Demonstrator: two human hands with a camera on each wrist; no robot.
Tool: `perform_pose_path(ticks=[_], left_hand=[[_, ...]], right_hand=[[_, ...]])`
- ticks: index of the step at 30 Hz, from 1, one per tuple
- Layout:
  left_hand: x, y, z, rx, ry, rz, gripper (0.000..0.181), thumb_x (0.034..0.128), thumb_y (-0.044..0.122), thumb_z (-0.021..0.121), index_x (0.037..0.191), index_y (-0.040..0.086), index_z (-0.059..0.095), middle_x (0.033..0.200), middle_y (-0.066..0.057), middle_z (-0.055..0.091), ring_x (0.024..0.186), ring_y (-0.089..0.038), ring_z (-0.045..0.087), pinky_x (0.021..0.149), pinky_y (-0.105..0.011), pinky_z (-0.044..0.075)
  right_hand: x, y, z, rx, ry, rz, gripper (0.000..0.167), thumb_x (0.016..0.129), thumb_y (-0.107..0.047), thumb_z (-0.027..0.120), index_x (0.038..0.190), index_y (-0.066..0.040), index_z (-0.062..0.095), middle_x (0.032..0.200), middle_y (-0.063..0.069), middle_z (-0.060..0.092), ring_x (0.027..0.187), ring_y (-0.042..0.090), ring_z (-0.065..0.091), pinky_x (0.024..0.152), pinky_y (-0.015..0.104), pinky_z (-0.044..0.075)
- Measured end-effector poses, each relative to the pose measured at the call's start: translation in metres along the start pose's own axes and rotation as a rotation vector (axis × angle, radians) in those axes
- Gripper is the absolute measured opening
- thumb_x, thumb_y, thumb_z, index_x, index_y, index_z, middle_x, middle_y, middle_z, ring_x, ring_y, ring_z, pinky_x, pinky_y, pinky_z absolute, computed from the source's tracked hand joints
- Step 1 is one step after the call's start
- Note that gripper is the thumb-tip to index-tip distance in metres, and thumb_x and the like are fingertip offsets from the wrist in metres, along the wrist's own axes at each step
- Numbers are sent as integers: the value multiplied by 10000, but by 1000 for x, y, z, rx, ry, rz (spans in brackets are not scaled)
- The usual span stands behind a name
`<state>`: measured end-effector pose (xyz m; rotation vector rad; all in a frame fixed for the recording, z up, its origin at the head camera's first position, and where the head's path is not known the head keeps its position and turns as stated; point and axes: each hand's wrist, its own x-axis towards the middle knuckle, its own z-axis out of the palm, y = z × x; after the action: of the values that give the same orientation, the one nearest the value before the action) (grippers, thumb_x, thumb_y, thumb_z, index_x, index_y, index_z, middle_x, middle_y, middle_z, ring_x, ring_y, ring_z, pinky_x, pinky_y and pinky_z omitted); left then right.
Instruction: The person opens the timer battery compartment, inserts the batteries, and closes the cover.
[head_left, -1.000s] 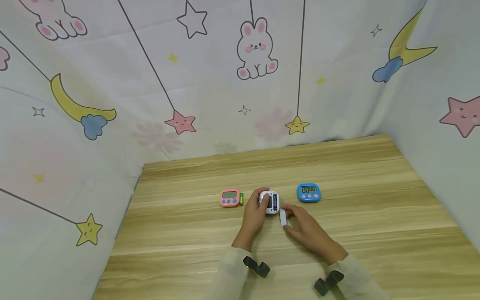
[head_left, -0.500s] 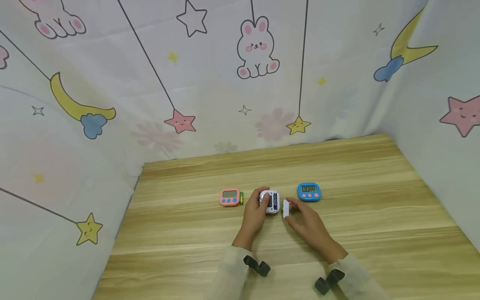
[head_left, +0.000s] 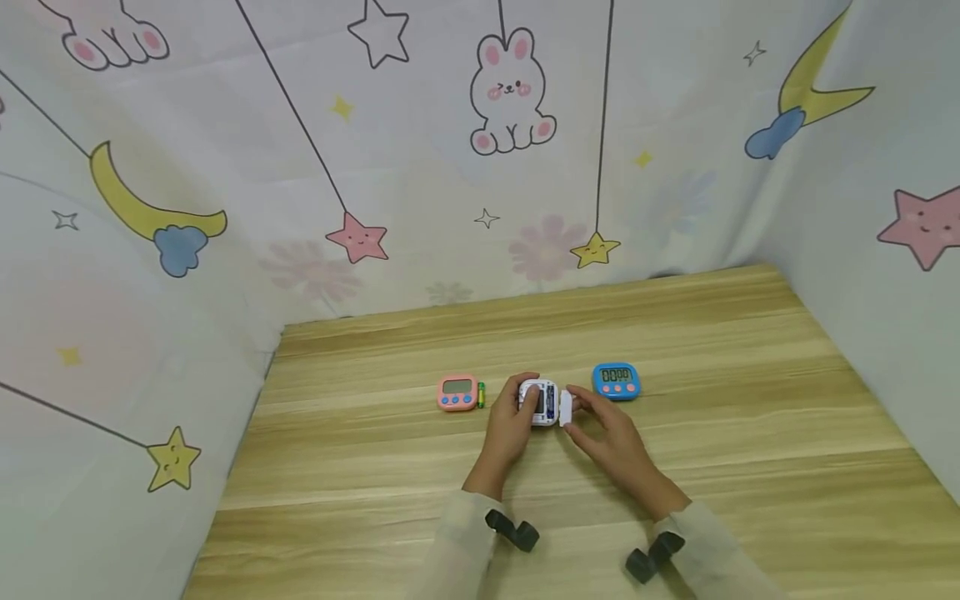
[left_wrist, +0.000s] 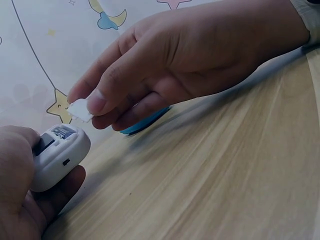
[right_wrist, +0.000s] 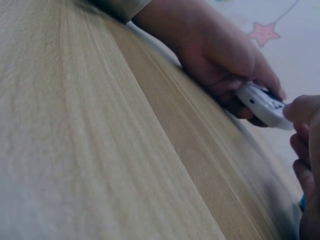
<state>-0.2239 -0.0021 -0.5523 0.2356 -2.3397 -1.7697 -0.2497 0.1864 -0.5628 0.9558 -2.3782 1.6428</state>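
Observation:
My left hand (head_left: pixel 512 429) grips a white digital timer (left_wrist: pixel 62 157), its back turned up and its battery slot uncovered with a battery (head_left: pixel 551 402) inside. The thumb lies across the timer's back. Just right of it, my right hand (head_left: pixel 611 433) pinches a small white battery cover (left_wrist: pixel 80 110) between thumb and fingertips. In the left wrist view the cover hangs slightly above the timer's open end, with a small gap between them. From the right wrist view, the right fingers hide the cover.
A pink timer (head_left: pixel 457 392) with blue buttons lies left of the hands, a green battery (head_left: pixel 482 395) along its right side. Behind the right hand lies a blue timer (head_left: pixel 617 381) showing digits. A patterned cloth (head_left: pixel 420 167) hangs behind the wooden table (head_left: pixel 337 500).
My right hand has moved the battery cover up the table, first slightly away from the white timer and then left, close to its open slot. The left hand keeps its grip.

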Motion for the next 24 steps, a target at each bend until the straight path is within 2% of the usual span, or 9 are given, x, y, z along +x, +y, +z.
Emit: perform_pose_path(ticks=[6, 7, 10, 15, 24], left_hand=[[0, -1, -2, 15, -4, 17, 271, 1017, 294, 524, 1253, 186, 600, 1144, -35, 647, 1001, -151, 594, 867, -345, 479], [2, -6, -1, 21, -5, 24, 272, 1014, 317, 527, 1250, 206, 601, 1142, -19, 647, 994, -136, 591, 862, -333, 479], [2, -5, 0, 27, -10, 25, 276, 1012, 323, 530, 1250, 205, 603, 1139, -26, 649, 986, -140, 587, 856, -338, 474], [2, -4, 1, 24, -16, 16, 269, 1010, 308, 534, 1245, 196, 605, 1137, -24, 649, 987, -142, 585, 853, -336, 467], [1, -2, 0, 20, -14, 7, 271, 1011, 304, 534, 1248, 195, 606, 1133, -22, 649, 987, -139, 587, 840, -330, 473]], right_hand=[[5, 2, 4, 10, -31, -25, 559, 856, -108, 758, 1370, -94, 538, 1175, 16, 630, 1050, 169, 592, 920, 331, 489], [6, 2, 5, 13, -31, -31, 557, 858, -105, 756, 1370, -94, 538, 1158, 22, 633, 1038, 172, 599, 903, 335, 499], [8, 4, 7, 38, -20, -45, 554, 850, -74, 756, 1363, -100, 549, 1083, 21, 638, 962, 194, 629, 825, 346, 534], [12, 6, 10, 62, -23, -47, 533, 850, -66, 754, 1347, -104, 566, 983, -9, 621, 853, 170, 633, 736, 295, 545], [17, 6, 11, 33, -37, -68, 537, 823, -43, 774, 1323, -65, 581, 924, -20, 604, 793, 112, 610, 685, 246, 538]])
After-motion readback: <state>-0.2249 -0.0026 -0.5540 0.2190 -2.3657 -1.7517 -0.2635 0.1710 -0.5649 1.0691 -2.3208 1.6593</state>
